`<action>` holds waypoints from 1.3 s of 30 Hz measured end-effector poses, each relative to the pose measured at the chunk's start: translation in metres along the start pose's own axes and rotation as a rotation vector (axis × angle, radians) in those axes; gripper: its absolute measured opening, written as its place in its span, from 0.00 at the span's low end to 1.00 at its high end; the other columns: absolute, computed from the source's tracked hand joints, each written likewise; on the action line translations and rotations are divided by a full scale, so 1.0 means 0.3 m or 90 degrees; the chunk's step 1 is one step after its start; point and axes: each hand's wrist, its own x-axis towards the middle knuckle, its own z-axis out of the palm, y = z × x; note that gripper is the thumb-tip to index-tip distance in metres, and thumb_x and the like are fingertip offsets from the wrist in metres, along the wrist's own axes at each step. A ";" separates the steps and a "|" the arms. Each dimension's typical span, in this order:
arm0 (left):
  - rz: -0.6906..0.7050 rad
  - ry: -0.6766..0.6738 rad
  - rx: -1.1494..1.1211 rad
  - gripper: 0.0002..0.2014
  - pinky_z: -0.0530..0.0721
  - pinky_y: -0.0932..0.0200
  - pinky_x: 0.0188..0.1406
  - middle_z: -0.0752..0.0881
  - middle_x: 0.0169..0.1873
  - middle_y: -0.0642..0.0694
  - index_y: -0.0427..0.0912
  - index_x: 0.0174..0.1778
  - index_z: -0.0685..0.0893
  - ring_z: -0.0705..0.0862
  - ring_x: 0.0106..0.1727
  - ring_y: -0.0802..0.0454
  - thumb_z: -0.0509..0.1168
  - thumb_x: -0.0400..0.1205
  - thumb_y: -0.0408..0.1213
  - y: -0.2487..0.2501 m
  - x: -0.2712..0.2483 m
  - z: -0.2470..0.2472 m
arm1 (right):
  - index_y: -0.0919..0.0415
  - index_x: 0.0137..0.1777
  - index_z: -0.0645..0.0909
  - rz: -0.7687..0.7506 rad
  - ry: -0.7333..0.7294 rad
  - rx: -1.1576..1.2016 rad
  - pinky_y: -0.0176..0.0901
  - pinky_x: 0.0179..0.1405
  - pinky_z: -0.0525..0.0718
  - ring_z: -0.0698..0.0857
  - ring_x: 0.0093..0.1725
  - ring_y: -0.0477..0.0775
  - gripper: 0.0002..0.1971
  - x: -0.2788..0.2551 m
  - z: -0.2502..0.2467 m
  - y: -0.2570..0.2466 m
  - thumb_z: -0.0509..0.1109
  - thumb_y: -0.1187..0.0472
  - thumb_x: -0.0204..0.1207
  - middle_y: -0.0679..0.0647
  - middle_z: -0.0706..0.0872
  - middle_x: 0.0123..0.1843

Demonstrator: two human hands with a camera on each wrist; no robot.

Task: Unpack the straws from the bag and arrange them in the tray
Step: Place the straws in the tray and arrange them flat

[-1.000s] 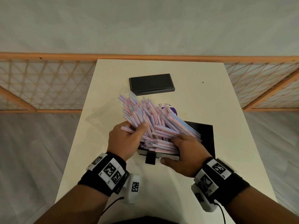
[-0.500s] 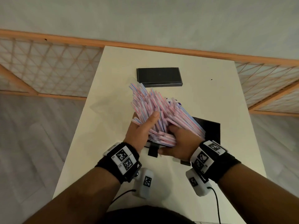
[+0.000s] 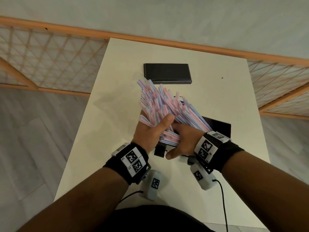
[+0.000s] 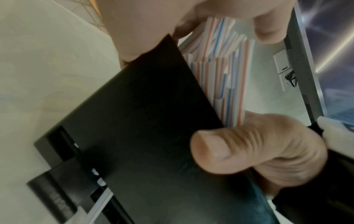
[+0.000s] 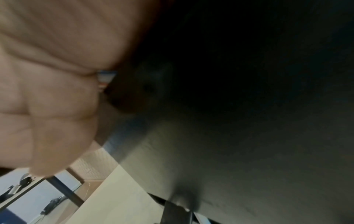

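Straws [image 3: 164, 104]: a thick bundle, white with pink and blue stripes, fanned up and to the far left, near ends lying in the tray; held above the table between both hands.
Tray [image 3: 217, 127]: black, tilted, its underside filling the left wrist view [image 4: 149, 136].
Left hand [image 3: 150, 133]: curled round the left side of the bundle, thumb laid across the top.
Right hand [image 3: 183, 139]: fingers wrapped over the straws on the right, thumb pressed to the tray's near underside.
Bag [image 3: 182, 102]: mostly hidden behind the bundle; a purple patch with white letters, too small to read.
Black box [image 3: 167, 72]: flat, at the far side of the table [image 3: 234, 97], apart from the bundle.
Wristbands [image 3: 133, 158]: black, bearing square black-and-white coded markers.
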 end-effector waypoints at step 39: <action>0.063 0.055 -0.048 0.33 0.84 0.52 0.54 0.88 0.45 0.55 0.37 0.62 0.82 0.85 0.49 0.53 0.76 0.66 0.55 0.036 -0.001 -0.082 | 0.50 0.60 0.78 0.091 0.049 -0.091 0.43 0.54 0.82 0.85 0.56 0.56 0.29 -0.045 0.058 0.032 0.73 0.32 0.67 0.50 0.85 0.53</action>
